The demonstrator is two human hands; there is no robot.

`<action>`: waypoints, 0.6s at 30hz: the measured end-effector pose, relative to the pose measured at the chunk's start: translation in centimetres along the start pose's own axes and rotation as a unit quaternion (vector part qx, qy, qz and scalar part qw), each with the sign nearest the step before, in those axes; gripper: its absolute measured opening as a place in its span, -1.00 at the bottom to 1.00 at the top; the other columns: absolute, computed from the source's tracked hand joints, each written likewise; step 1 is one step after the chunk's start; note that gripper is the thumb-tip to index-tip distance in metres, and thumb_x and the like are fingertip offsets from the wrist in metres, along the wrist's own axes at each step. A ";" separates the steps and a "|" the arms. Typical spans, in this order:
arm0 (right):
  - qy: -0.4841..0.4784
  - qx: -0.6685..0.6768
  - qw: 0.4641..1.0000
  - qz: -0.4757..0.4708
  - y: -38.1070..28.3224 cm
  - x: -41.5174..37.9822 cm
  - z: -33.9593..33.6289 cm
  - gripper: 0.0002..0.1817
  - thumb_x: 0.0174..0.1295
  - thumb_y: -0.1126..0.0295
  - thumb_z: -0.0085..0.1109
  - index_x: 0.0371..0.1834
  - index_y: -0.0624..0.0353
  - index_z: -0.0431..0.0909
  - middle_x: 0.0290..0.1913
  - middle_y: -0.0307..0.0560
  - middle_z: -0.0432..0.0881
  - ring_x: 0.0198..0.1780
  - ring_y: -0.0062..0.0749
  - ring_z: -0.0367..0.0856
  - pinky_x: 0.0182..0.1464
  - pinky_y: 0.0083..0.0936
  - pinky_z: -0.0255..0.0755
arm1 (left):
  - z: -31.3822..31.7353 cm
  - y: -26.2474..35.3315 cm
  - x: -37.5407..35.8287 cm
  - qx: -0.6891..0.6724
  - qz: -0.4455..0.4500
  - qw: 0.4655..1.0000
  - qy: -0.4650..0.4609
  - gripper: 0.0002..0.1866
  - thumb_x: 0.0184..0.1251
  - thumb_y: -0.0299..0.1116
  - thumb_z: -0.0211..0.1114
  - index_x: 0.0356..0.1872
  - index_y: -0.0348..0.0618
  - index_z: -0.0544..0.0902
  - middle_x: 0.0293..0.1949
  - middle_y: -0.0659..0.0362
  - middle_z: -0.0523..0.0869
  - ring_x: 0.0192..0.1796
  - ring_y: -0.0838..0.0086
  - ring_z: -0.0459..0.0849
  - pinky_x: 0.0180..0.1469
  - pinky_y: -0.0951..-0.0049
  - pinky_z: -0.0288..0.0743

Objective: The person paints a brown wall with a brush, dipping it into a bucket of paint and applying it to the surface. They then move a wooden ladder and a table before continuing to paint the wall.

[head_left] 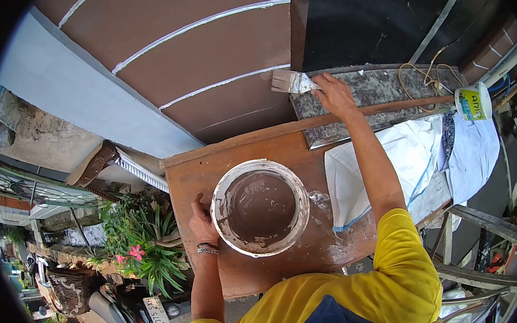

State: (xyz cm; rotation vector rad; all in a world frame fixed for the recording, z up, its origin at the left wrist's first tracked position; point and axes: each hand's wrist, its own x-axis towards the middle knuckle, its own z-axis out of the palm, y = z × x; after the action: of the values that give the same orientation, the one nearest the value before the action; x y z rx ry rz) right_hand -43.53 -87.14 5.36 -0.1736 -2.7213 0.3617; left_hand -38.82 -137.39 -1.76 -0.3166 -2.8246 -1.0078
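My right hand [334, 95] is closed round the handle of a paintbrush [292, 82]. The brush points left, its brown-coated bristles against the lower right part of the brown wall [219, 49]. A white bucket [303, 200] with brown paint [262, 204] inside stands on the wooden board [249, 277]. My left hand [201, 222] is at the left side of the bucket, fingers partly spread, with its side close to the rim; whether it touches the bucket is hard to tell.
White sacking [379, 152] lies right of the bucket. A small labelled tub [472, 102] and a coiled hose [425, 78] are at the right. Metal framing [494, 228] stands lower right. Plants [150, 255] and a motorcycle [115, 306] are lower left.
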 end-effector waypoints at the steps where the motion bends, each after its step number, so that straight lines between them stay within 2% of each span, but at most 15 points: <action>1: -0.002 -0.004 1.000 0.000 0.2 -0.1 0.0 -0.67 0.35 0.30 0.27 0.15 0.02 0.58 0.07 -0.05 0.62 0.14 -0.01 0.64 0.20 -0.08 0.48 | 0.0 0.0 0.0 0.000 -0.003 1.000 -0.002 -0.36 0.37 0.07 0.36 0.35 -0.03 0.46 -0.48 0.17 0.70 -0.46 0.17 0.72 -0.38 0.18 0.51; 18: 0.002 -0.001 1.000 0.022 0.8 -0.7 -0.8 -0.70 0.35 0.27 0.26 0.11 0.02 0.56 0.08 -0.03 0.63 0.15 0.01 0.63 0.20 -0.08 0.48 | 0.2 0.0 0.0 -0.002 0.016 1.000 0.010 -0.34 0.33 0.05 0.38 0.36 -0.01 0.45 -0.49 0.18 0.69 -0.48 0.18 0.70 -0.41 0.19 0.48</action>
State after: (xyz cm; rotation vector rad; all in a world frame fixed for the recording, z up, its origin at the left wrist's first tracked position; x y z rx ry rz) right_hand -42.56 -86.35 5.59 -0.2341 -2.7174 0.3691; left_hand -38.82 -137.29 -1.89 -0.3497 -2.7907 -1.0046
